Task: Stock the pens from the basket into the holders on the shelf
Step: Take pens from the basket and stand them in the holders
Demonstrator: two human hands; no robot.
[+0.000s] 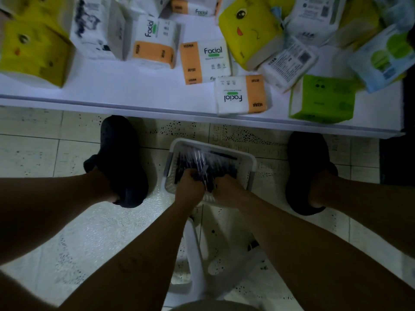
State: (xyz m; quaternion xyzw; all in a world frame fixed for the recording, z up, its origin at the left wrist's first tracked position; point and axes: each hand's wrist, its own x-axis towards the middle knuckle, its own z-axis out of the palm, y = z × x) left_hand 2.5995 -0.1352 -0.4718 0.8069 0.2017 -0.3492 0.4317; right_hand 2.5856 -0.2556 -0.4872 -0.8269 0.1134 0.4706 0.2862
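The left hand (pixel 187 187) and right hand (pixel 226 189) each have the grip curled round dark pens (pixel 202 160) inside the white basket (pixel 251 162) on the floor (pixel 67 149). More lie just beyond the grip. Stocking seems unfinished: the shelf (pixel 134 90) farther ahead shows no holders, only tissue packs (pixel 204 61).

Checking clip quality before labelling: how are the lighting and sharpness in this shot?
Head view: dim overall, shoes nearly black; shelf brightest; pens, basket, left hand and right hand blurred; a bright patch on the floor.
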